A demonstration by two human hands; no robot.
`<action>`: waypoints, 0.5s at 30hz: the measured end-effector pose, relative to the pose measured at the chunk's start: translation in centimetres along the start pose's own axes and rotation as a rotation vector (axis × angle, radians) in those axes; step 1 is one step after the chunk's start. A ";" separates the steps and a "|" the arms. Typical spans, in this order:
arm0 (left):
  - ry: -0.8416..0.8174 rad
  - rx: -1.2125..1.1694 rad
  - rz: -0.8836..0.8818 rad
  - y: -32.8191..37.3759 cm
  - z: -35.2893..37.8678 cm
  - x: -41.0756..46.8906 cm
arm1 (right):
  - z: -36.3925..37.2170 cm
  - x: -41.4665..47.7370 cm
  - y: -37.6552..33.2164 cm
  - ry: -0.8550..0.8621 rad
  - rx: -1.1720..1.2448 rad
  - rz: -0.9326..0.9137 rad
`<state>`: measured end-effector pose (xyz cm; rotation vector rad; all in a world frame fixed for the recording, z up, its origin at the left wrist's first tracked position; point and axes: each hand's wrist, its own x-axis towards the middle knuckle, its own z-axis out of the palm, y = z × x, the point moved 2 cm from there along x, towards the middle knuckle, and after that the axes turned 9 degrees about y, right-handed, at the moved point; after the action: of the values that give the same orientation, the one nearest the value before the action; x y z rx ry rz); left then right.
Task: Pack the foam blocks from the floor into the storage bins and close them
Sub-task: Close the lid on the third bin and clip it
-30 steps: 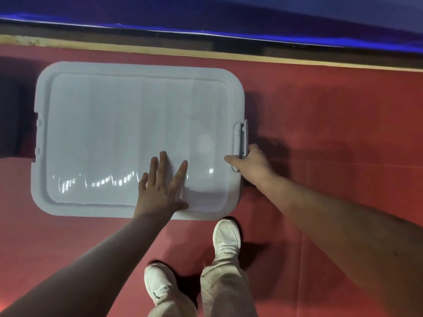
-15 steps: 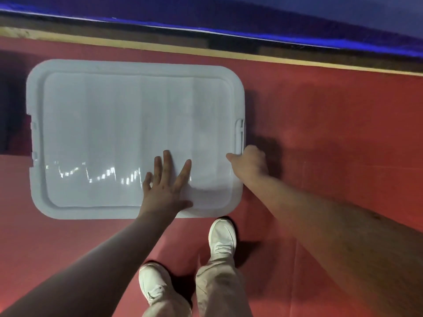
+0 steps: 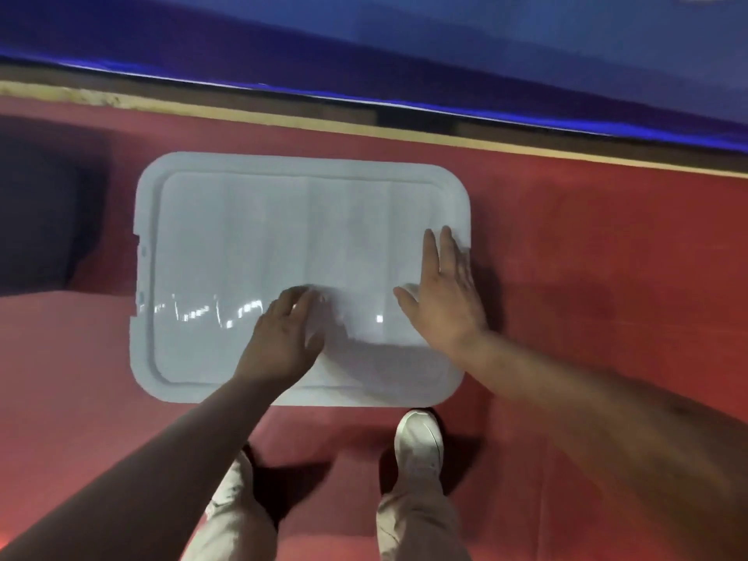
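A white storage bin with its lid (image 3: 251, 244) on stands on the red floor in front of me. The lid covers everything inside, and no foam blocks show. My left hand (image 3: 283, 334) rests on the lid near its front middle, its fingers blurred and somewhat bent, holding nothing. My right hand (image 3: 445, 293) lies flat on the lid's right end with straight fingers, over the place where the side latch sits. The latch itself is hidden under that hand.
Red carpet (image 3: 607, 285) spreads all round the bin. A pale strip and a blue wall (image 3: 404, 46) run along the back. A dark shape (image 3: 36, 212) lies at the left. My two white shoes (image 3: 419, 443) stand just in front of the bin.
My right hand left the side latch and moved up onto the lid's right end, fingers now straight. My left hand's fingers drew in. The view pulled back and shifted left.
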<state>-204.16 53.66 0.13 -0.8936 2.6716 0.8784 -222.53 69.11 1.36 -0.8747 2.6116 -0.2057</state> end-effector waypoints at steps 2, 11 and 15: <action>0.137 -0.032 -0.089 -3.5 -2.6 1.2 | 0.2 1.0 -2.7 -0.059 0.018 -0.057; 0.206 0.082 -0.491 -20.8 -12.1 3.1 | 7.4 4.6 -16.6 -0.225 -0.022 0.156; -0.146 -0.477 -0.740 -23.2 -11.3 3.4 | 9.3 4.8 -17.2 -0.158 -0.059 0.182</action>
<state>-192.86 30.45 -3.03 -1.6770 1.7748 1.3028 -212.95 52.34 -4.32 -0.6391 2.5410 -0.0095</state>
